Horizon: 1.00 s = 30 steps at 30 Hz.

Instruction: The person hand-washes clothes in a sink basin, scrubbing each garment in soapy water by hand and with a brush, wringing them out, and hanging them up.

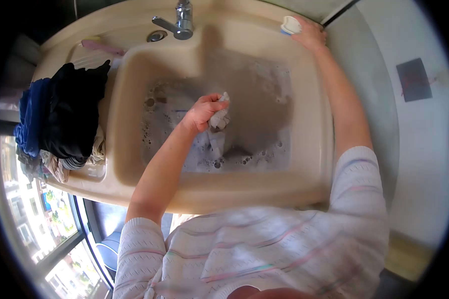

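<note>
My left hand [204, 112] is closed around a wet, light grey cloth [219, 118] above the soapy, murky water [257, 109] in the beige sink [309, 134]. The cloth's lower part hangs down to the water, where pale fabric shows among the suds. At the sink's back right corner, my right hand [310, 35] is at a white object with a blue underside [291, 25]. Its fingers are partly hidden, and whether they grip the object cannot be made out.
A chrome faucet [183, 22] stands at the back rim, beside a round metal fitting [156, 36]. On the left drainboard lie a pink-handled brush [102, 47] and a pile of dark clothes [70, 112]. A wall borders the sink's right side.
</note>
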### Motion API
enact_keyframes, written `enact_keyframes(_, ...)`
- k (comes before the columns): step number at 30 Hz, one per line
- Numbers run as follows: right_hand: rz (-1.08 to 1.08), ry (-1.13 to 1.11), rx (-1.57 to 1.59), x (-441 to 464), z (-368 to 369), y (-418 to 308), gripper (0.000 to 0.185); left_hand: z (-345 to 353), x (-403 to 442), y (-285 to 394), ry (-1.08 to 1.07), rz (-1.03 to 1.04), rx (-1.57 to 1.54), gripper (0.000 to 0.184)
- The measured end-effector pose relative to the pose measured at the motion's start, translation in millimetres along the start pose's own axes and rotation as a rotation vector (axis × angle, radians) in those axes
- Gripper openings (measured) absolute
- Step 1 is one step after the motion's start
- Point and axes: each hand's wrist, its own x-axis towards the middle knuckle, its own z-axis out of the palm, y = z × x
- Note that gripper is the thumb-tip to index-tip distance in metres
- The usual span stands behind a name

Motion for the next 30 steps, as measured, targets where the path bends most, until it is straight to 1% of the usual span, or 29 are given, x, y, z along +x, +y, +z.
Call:
enact_keyframes(2, 0.072, -0.019, -0.004, 17, 14, 8, 0.066, -2, 0, 4, 0.01, -0.006, -0.005, 0.023)
enact_keyframes(3, 0.065, 0.021, -0.035, 21, 21, 10, 0.062, -4, -1, 3, 0.017, -0.02, -0.013, 0.025)
enact_keyframes(5, 0.058, 0.087, -0.102, 21, 29, 10, 0.056, -10, -3, 6, -0.033, -0.015, -0.063, 0.023)
enact_keyframes(8, -0.014, 0.138, -0.06, 22, 20, 4, 0.058, -11, -6, 9, -0.071, -0.016, -0.109, 0.024)
enact_keyframes(10, -0.184, 0.09, 0.596, 11, 41, -12, 0.047, -19, 0, 7, -0.079, 0.002, -0.103, 0.029)
enact_keyframes(11, -0.213, -0.104, 0.882, -19, 31, -41, 0.043, -19, 2, 6, -0.077, -0.007, -0.096, 0.028)
enact_keyframes(12, -0.188, -0.309, 1.154, -49, 20, -70, 0.039, -19, 3, 7, -0.077, -0.014, -0.085, 0.028)
enact_keyframes(13, -0.203, -0.585, 1.184, -81, 29, -95, 0.034, -17, 3, 8, -0.077, -0.022, -0.067, 0.028)
enact_keyframes(14, -0.359, -0.646, 1.218, -112, 34, -120, 0.027, -16, 4, 7, -0.081, -0.011, -0.097, 0.028)
enact_keyframes(16, -0.387, -0.725, 1.206, -137, 61, -140, 0.026, -21, 4, 6, -0.064, -0.028, -0.026, 0.027)
enact_keyframes(17, -0.304, -0.742, 1.228, -142, 63, -141, 0.025, -22, 4, 4, -0.059, -0.039, 0.002, 0.026)
enact_keyframes(19, -0.205, -0.616, 1.355, -142, 67, -134, 0.03, -25, 3, 6, 0.018, -0.062, 0.169, 0.024)
enact_keyframes(20, -0.162, -0.623, 1.447, -143, 70, -132, 0.031, -26, 3, 7, 0.054, -0.07, 0.251, 0.023)
enact_keyframes(22, -0.09, -0.633, 1.632, -145, 76, -133, 0.033, -30, 8, 4, 0.04, -0.039, 0.228, 0.021)
enact_keyframes(25, -0.127, -0.711, 1.618, -158, 78, -149, 0.035, -27, 5, 7, -0.001, 0.011, 0.141, 0.018)
enact_keyframes(26, -0.152, -0.775, 1.547, -160, 78, -150, 0.036, -26, 4, 8, -0.007, 0.031, 0.119, 0.018)
enact_keyframes(27, -0.138, -0.773, 1.573, -161, 78, -150, 0.036, -25, 3, 9, -0.013, 0.051, 0.097, 0.017)
enact_keyframes(29, -0.105, -0.772, 1.621, -162, 77, -149, 0.037, -27, 2, 12, 0.014, 0.028, 0.171, 0.016)
enact_keyframes(30, -0.112, -0.732, 1.599, -161, 75, -149, 0.037, -28, 1, 13, 0.029, 0.015, 0.207, 0.016)
